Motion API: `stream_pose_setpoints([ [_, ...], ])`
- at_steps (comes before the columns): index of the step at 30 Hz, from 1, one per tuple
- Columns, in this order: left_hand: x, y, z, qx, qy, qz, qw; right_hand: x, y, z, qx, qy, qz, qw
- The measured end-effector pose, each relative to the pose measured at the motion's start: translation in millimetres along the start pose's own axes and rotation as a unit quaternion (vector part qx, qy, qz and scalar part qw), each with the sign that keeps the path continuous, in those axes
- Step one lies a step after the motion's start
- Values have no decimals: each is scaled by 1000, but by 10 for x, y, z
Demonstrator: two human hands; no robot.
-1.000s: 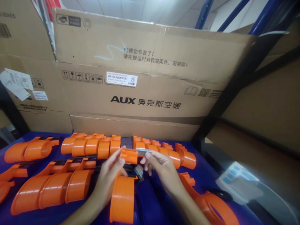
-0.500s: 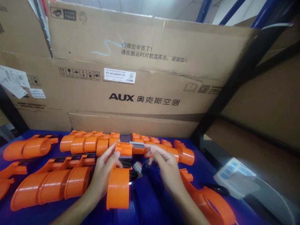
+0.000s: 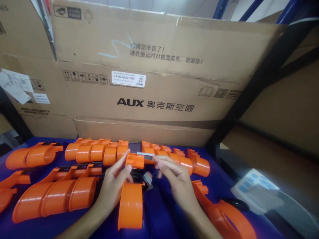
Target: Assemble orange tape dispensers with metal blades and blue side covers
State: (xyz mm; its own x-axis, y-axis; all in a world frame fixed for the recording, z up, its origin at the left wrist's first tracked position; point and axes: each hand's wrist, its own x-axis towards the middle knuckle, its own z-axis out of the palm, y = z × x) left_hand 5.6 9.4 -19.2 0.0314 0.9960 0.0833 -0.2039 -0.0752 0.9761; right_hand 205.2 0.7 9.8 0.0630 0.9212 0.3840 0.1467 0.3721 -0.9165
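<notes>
My left hand (image 3: 115,177) is closed on the upper block of an orange plastic part (image 3: 130,205), whose wide ring hangs below the fingers. My right hand (image 3: 174,174) pinches the right end of a small grey toothed strip (image 3: 146,156). The strip lies along the top edge of the orange block; whether it is seated in it I cannot tell. Below, between the hands, is a grey and silver piece (image 3: 148,180) on dark blue material. A dark rectangular item (image 3: 135,147) shows behind the left fingertips.
Rows of similar orange parts (image 3: 84,151) stand at the back and left (image 3: 57,196) of the blue surface. A larger orange part (image 3: 231,219) lies right of my forearm, near a white and blue box (image 3: 254,189). A big cardboard box (image 3: 154,86) forms the back, beside a black post (image 3: 239,96).
The orange part and my left hand have shifted slightly right and down. The whole view has moved a little; both hands keep their grips.
</notes>
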Motion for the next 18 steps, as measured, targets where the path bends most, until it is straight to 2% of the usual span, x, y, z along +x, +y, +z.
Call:
stream_pose_setpoints([
  [13,13,-124,-48,50,-43,4,998,-97,-13,82,-97,-77,-63,990],
  [18,19,-26,-63,23,-41,8,999,-70,-23,54,-119,-98,-84,984],
])
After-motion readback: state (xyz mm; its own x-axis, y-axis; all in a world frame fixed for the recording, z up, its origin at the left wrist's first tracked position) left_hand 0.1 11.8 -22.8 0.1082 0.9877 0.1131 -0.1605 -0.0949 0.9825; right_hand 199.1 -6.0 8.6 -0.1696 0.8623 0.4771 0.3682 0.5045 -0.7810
